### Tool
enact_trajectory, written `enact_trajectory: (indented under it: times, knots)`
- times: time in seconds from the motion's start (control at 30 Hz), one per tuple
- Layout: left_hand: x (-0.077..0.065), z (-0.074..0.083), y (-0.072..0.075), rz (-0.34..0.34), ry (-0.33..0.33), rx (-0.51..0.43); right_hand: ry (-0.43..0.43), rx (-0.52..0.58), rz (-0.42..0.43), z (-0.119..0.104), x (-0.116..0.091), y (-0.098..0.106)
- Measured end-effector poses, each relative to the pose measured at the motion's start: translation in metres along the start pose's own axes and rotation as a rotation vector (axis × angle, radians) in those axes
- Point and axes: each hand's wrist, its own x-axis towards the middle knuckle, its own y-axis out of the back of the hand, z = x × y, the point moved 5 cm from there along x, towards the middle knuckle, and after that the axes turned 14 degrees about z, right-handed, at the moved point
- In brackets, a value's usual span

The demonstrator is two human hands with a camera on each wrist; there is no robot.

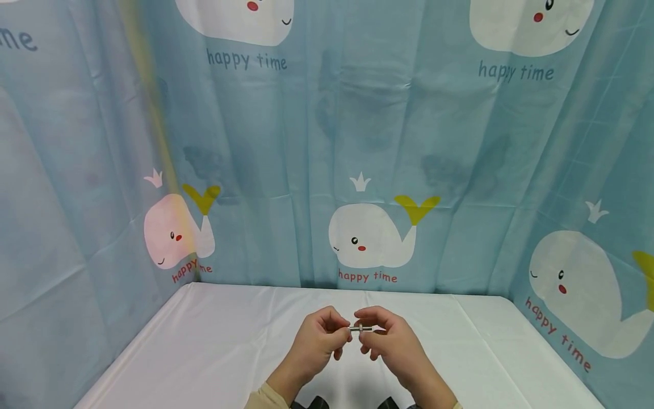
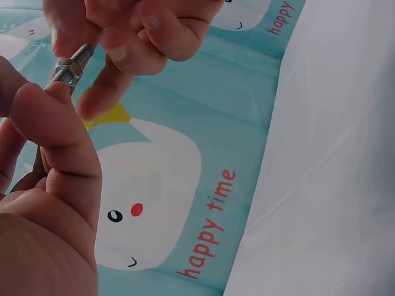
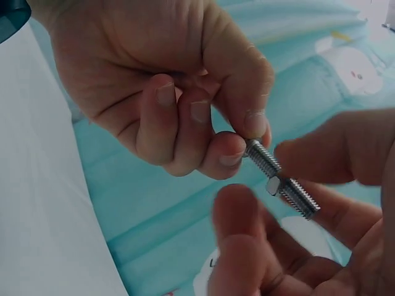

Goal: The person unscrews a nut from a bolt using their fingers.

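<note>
Low centre in the head view, the left hand [image 1: 319,342] pinches a bolt [image 1: 367,329] by one end. The right hand [image 1: 394,342], fingers loosely parted, surrounds the nut [image 3: 273,185] on it.

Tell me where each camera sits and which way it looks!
Head: on the head, looking forward and down at the table and whale curtain; left hand, right hand and sleeves show.
Left wrist: on the left wrist, looking past the left fingers at the bolt; both hands show.
Right wrist: on the right wrist, looking across the right hand at the bolt; both hands show.
Shared: both wrist views show the bolt and its nut.
</note>
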Motion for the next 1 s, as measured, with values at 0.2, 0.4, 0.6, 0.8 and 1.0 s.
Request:
enact_trajectory:
  times: [0.2, 0.4, 0.6, 0.8, 1.0]
  knots:
    - [0.0001, 0.0002, -0.0004, -0.003, 0.0, -0.005, -0.032, 0.003, -0.016, 0.0002, -0.0012, -0.0011]
    - [-0.0002, 0.0013, 0.0, 0.0, -0.006, 0.002, -0.021, -0.027, 0.011, 0.0005, 0.0, -0.0001]
    - [-0.0006, 0.0025, 0.001, -0.003, -0.015, 0.008, -0.027, -0.008, 0.001, 0.0, -0.0003, -0.0008]
    - [-0.0007, 0.0033, 0.0006, -0.001, -0.017, 0.013, -0.034, -0.032, 0.02, 0.0008, -0.0012, -0.0007]
    - [-0.0007, 0.0031, 0.0015, 0.003, -0.014, 0.007, -0.022, -0.009, 0.026, -0.0018, -0.001, 0.0]
